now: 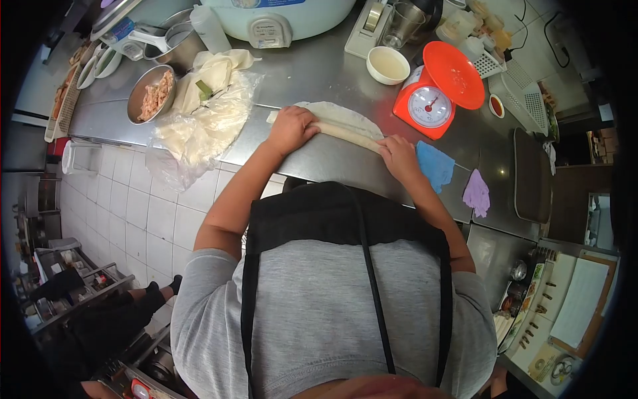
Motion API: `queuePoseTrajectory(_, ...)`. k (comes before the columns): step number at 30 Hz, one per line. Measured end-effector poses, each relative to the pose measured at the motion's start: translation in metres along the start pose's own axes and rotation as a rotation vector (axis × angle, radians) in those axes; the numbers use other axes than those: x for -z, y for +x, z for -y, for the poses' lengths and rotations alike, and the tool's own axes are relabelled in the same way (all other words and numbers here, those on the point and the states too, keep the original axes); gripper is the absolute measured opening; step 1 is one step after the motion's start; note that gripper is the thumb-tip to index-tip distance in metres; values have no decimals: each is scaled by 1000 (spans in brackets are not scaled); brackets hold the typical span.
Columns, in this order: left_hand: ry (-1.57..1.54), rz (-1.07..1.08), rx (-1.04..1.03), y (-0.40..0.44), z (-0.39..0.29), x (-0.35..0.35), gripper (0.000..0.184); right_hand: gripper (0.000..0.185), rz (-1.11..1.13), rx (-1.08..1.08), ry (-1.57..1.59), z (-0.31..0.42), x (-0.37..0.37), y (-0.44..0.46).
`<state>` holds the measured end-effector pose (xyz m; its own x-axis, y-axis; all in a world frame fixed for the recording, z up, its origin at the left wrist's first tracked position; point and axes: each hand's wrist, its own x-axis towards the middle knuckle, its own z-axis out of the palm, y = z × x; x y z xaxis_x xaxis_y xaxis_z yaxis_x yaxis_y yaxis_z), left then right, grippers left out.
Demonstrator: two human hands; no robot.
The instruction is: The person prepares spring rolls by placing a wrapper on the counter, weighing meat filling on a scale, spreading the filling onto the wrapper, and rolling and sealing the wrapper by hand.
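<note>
Roughly mid-frame, upper half: pale roll [349, 135] on the steel counter [306, 73], thin wrapper sheet [345, 113] spread along its far side. Left hand [292, 130]: fingers curled down, gripping the roll's left part. Right hand [400, 158]: fingers closed on its right end. Blue cloth [434, 166] just right of that hand; bowl of filling [152, 95], upper left; orange scale [428, 103], upper right.

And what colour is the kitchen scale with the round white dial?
The kitchen scale is orange-red, shown in the head view.
</note>
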<state>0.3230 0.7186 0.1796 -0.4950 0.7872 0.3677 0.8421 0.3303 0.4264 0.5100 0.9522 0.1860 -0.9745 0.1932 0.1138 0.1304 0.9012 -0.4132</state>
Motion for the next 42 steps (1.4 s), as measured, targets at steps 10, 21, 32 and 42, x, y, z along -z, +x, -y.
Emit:
queuePoseTrajectory(10, 165, 184, 19, 24, 5, 9, 17, 12, -198, -13, -169, 42, -5, 31)
queuePoseTrajectory(21, 109, -47, -139, 25, -7, -7, 19, 16, 62, -10, 151, 9, -17, 49)
queuePoseTrajectory(32, -137, 119, -79, 53, 17, -14, 21, 16, -117, 132, -1, 26, -15, 63)
queuePoseTrajectory(42, 48, 128, -229, 62, 24, -10, 22, 21, 136, -99, -152, 21, -9, 86)
